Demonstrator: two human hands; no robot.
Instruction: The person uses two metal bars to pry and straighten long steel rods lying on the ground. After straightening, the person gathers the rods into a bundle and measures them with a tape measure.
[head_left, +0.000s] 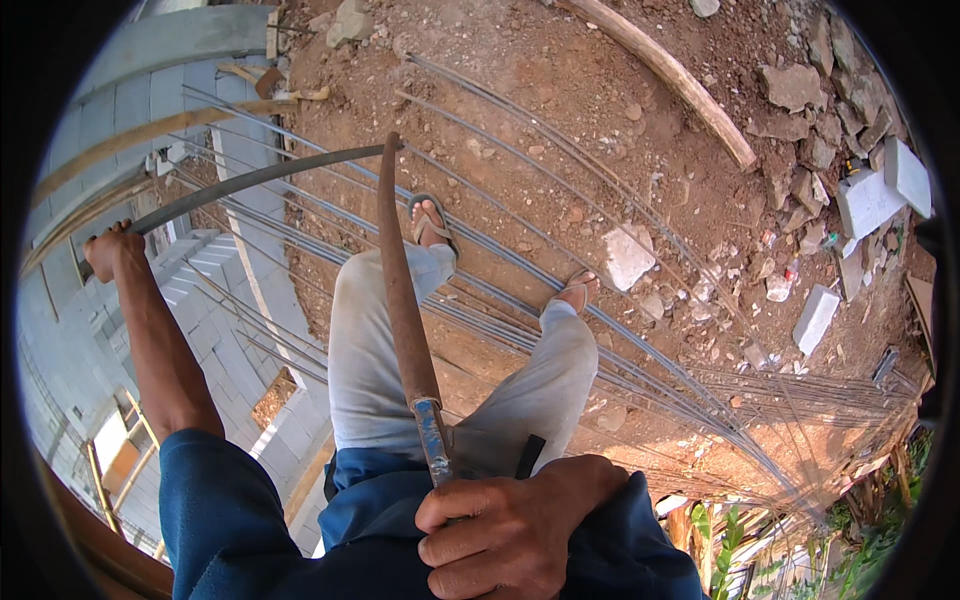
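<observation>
Both my hands hold a long two-armed tool that looks like a bolt cutter; its jaws cannot be made out. At the far left, my left hand (110, 250) is closed round the end of its dark grey handle (260, 178). Close to my body, my right hand (505, 530) grips the other arm, a rusty brown handle (400, 300) with a worn blue section (431, 440) near my fist. The two handles are spread wide and meet at a point ahead of me, over long steel reinforcing bars (500, 318) lying on the ground.
My sandalled feet (430, 220) stand among the bars on reddish dirt. A wooden pole (670, 70) lies at the far right, near broken stones (795, 88) and pale blocks (868, 203). Left, a grey block wall (215, 375) drops beside planks (150, 140). Green plants (735, 545) grow at lower right.
</observation>
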